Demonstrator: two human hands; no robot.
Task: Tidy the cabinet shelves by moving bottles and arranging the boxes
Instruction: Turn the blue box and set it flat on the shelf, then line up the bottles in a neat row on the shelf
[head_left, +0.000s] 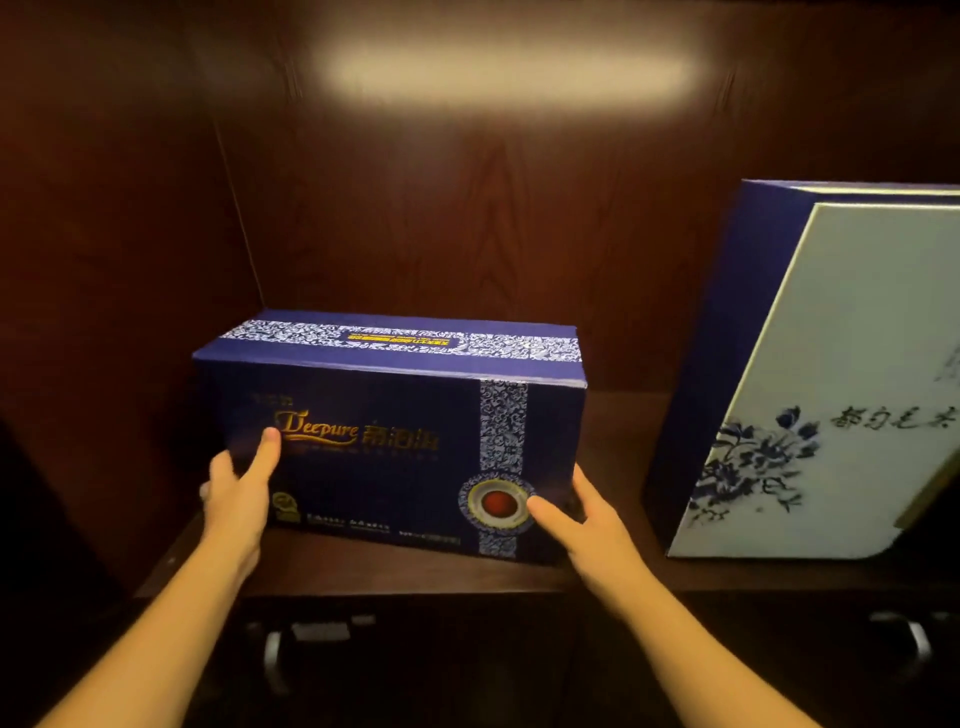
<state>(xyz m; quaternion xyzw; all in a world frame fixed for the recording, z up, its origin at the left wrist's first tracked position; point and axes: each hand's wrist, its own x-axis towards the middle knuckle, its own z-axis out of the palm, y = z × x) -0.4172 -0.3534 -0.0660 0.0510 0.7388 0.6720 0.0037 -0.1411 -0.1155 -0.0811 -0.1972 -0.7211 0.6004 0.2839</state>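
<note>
A dark blue box (384, 447) with gold "Deepure" lettering and a white patterned band stands on the wooden shelf (395, 571) at the left. My left hand (239, 499) clasps its lower left corner, thumb on the front face. My right hand (582, 525) holds the lower right corner, thumb near the round teacup picture. A large blue and white box (831, 395) with a blue flower drawing leans at the right, apart from the first box.
The cabinet's dark side wall (104, 312) stands close on the left, the back panel (467, 234) behind. A gap of bare shelf lies between the two boxes. Below the shelf edge are metal drawer handles (275, 660).
</note>
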